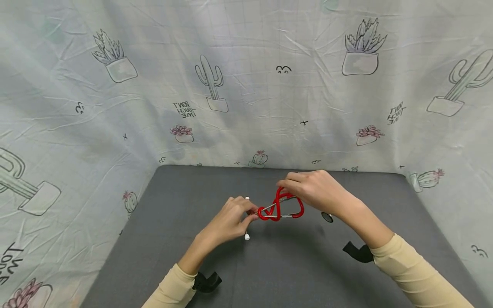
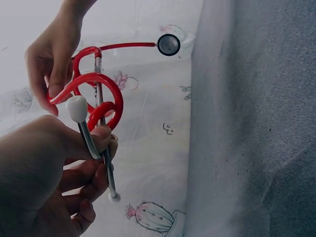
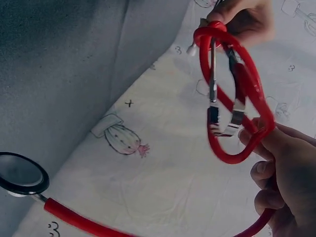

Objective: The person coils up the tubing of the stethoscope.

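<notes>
Two hands, one stethoscope (image 1: 278,207). It's hanging in mid-air over the one grey table (image 1: 292,269), between the hands, around the middle of the head view.

Left hand (image 1: 233,217): pinching the metal ear tubes (image 2: 111,175) between thumb and fingertips, close to the ear-tip end. Two tubes are showing. Two white ear tips (image 1: 247,237) are sticking out past the fingers, one either side of the hand in the head view.

Right hand (image 1: 317,190): pinching the red tubing (image 3: 252,84) with thumb and fingers, its remaining fingers curling in. The tubing is looping and crossing over itself between the hands, and the metal parts are running through the loop.

One chest piece (image 1: 327,217), round, dark rim: dangling on a single run of tubing coming out of the right hand, showing just below the right wrist in the head view. Can't tell if it's touching anything.

Two cream sleeves (image 1: 414,265), one per arm. Two black curved pieces (image 1: 358,252), one sitting by each cuff.

One pale printed curtain (image 1: 246,94) is standing behind the table and along both sides, showing potted cacti, succulents and three patches of lettering.
</notes>
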Available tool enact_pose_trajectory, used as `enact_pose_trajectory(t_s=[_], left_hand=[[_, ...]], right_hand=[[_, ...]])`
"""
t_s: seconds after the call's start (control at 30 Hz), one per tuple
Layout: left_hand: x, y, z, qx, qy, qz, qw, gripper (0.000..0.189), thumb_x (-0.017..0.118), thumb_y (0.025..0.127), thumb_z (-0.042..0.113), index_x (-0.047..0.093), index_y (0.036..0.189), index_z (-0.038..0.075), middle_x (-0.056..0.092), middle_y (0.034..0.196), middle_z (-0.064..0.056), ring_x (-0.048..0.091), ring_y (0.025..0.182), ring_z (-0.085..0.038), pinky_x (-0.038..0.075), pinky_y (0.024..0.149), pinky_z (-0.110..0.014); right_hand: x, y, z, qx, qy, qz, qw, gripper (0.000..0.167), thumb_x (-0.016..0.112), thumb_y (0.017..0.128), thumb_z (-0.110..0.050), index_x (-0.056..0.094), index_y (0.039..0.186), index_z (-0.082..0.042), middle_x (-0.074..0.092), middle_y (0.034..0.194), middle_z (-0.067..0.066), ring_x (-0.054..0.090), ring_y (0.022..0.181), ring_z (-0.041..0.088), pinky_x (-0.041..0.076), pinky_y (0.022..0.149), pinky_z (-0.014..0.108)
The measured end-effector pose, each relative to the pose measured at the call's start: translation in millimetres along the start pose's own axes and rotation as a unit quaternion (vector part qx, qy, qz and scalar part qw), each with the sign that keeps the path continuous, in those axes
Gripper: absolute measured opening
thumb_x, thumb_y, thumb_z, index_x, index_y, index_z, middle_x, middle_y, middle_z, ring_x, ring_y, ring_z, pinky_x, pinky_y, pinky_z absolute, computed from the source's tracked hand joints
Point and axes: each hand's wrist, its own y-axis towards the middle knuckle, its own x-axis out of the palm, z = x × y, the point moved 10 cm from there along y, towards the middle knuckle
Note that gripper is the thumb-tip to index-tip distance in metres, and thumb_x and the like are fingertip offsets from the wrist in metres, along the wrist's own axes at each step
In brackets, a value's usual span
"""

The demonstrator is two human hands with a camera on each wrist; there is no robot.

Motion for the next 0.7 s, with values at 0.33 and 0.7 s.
enact_pose_trajectory(t_s=[0.33,0.7], left_hand=[[-0.3,-4.7,3.8,0.009,-0.012,-0.003,0.9999,0.006,0.082,0.096,0.013,0.081,0.102,0.013,0.078,0.094,0.004,0.064,0.092,-0.013,0.039,0.081,-0.027],[1.5,-5.2,5.2,0.009,-0.026,-0.016,0.9995,0.005,0.081,0.097,0.014,0.08,0.103,0.015,0.077,0.096,0.006,0.063,0.095,-0.013,0.04,0.085,-0.03]], right_hand=[[25,-4.9,31,0.087,0.156,-0.063,0.9819,0.022,0.085,0.094,-0.014,0.083,0.116,-0.019,0.076,0.096,-0.01,0.059,0.066,-0.002,0.046,0.058,0.017],[58,-13.4,55,0.142,0.312,-0.108,0.9332,0.019,0.082,0.096,-0.017,0.084,0.115,-0.017,0.081,0.105,-0.008,0.064,0.079,-0.001,0.052,0.068,0.022]])
